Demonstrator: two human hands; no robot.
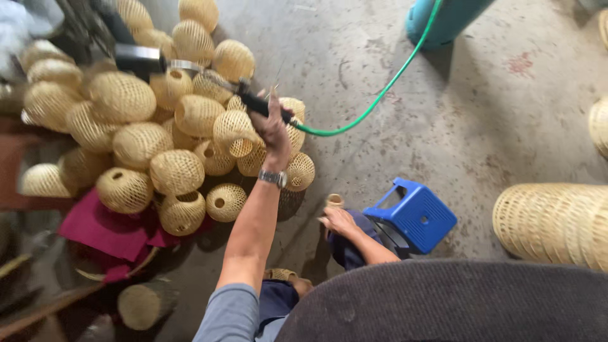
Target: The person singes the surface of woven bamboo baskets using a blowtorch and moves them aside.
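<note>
My left hand, with a watch on its wrist, is stretched forward and closed around the black handle of a torch. The torch's metal tube and dark nozzle reach left over a heap of round woven bamboo shades. A green hose runs from the handle up to a teal cylinder. My right hand rests on my knee, holding nothing, with the fingers loosely apart. A small bamboo ring sits just beyond it.
A blue plastic stool stands on the concrete floor right of my knee. A large woven basket lies at the right edge. A magenta cloth lies under the heap. A dark textured surface fills the bottom right.
</note>
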